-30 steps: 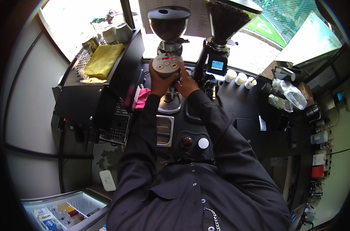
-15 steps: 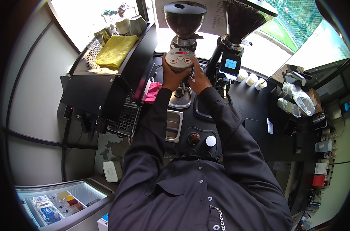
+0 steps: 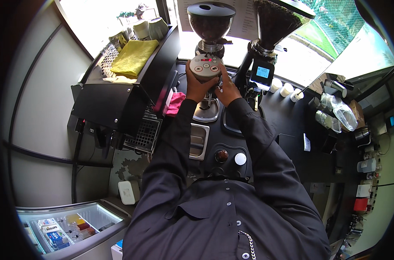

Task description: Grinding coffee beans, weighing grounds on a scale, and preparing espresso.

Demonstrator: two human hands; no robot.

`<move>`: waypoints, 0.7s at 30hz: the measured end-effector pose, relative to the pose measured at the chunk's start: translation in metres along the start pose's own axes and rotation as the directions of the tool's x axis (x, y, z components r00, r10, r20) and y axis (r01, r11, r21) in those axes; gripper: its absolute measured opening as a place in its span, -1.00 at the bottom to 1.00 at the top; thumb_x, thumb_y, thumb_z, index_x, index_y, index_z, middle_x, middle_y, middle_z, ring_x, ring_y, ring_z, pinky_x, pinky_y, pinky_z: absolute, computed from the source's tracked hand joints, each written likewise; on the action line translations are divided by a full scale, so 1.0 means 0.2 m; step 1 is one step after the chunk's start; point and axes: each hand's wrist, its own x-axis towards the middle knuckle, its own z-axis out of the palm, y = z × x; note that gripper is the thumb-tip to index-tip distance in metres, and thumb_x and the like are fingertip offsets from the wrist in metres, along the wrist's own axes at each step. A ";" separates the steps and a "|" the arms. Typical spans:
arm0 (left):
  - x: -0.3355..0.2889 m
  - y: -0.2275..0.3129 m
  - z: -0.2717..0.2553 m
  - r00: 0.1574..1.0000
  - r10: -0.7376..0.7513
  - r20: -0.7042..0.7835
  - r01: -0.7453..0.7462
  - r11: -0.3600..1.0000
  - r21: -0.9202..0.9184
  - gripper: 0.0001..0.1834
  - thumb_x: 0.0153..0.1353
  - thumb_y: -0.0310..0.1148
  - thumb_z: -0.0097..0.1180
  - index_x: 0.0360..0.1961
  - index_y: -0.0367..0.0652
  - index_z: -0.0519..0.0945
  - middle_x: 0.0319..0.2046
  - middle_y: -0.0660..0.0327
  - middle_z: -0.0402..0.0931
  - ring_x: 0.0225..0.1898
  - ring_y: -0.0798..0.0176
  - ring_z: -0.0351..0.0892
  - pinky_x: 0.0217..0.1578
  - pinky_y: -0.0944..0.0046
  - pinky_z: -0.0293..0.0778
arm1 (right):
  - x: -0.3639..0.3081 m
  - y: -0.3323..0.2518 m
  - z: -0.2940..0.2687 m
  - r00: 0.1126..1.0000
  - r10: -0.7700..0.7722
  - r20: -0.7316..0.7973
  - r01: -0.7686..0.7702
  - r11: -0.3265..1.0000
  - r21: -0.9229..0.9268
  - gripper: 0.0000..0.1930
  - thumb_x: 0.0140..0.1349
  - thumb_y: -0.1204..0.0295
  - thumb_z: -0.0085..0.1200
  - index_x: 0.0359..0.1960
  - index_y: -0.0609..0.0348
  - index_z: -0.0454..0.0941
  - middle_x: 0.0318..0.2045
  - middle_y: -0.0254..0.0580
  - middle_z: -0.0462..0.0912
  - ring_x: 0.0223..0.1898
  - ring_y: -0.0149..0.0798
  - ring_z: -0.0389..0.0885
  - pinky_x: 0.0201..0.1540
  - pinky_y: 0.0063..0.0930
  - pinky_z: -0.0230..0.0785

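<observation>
A coffee grinder (image 3: pixel 206 65) with a round silver control panel and red display stands at the far middle of the counter. Its bean hopper (image 3: pixel 210 26) rises behind the panel, holding dark beans. My left hand (image 3: pixel 197 86) curls round the left side of the grinder's head, thumb across the front below the panel. On the right side, my right hand (image 3: pixel 228 89) is wrapped against the same head, some fingers hidden behind it. Beneath the hands lies a metal catch tray (image 3: pixel 207 113) at the grinder's foot.
A second grinder (image 3: pixel 262 71) with a lit blue screen stands close on the right, paper cups (image 3: pixel 287 89) beyond it. Left is a black espresso machine (image 3: pixel 108 102) with a yellow cloth (image 3: pixel 134 57) on top. A pink cloth (image 3: pixel 175 104), metal container (image 3: pixel 198 141) and tamper (image 3: pixel 221 156) lie nearer me.
The whole view has shifted a little, so things sit slightly further right. Both hands keep the same grasp on the grinder's head.
</observation>
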 end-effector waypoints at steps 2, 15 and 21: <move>0.00 0.00 0.00 1.000 -0.003 -0.001 0.003 1.000 -0.012 0.39 -0.09 -0.44 0.61 0.50 -0.26 -0.29 0.36 -0.15 0.14 0.37 0.00 0.32 0.30 0.08 0.47 | 0.00 0.00 0.00 0.999 -0.033 -0.017 0.033 0.999 -0.013 0.00 0.19 0.56 0.11 0.58 -0.13 -0.27 0.33 0.43 0.37 0.27 0.39 0.46 0.30 0.06 0.36; -0.01 0.02 0.00 1.000 0.010 -0.003 -0.010 1.000 0.026 0.39 -0.09 -0.45 0.61 0.51 -0.24 -0.29 0.36 -0.15 0.14 0.37 -0.01 0.31 0.30 0.08 0.46 | -0.01 -0.01 -0.01 0.999 0.037 0.025 -0.038 0.998 0.041 -0.01 0.19 0.54 0.11 0.58 -0.14 -0.24 0.30 0.45 0.40 0.28 0.40 0.44 0.31 0.06 0.35; 0.00 0.01 0.00 1.000 0.004 -0.002 -0.004 1.000 0.015 0.40 -0.10 -0.43 0.62 0.51 -0.24 -0.29 0.36 -0.15 0.14 0.37 -0.01 0.31 0.29 0.09 0.47 | -0.01 -0.01 -0.01 1.000 0.008 -0.008 -0.008 1.000 0.001 -0.01 0.19 0.53 0.11 0.58 -0.16 -0.24 0.30 0.41 0.40 0.27 0.37 0.46 0.29 0.07 0.37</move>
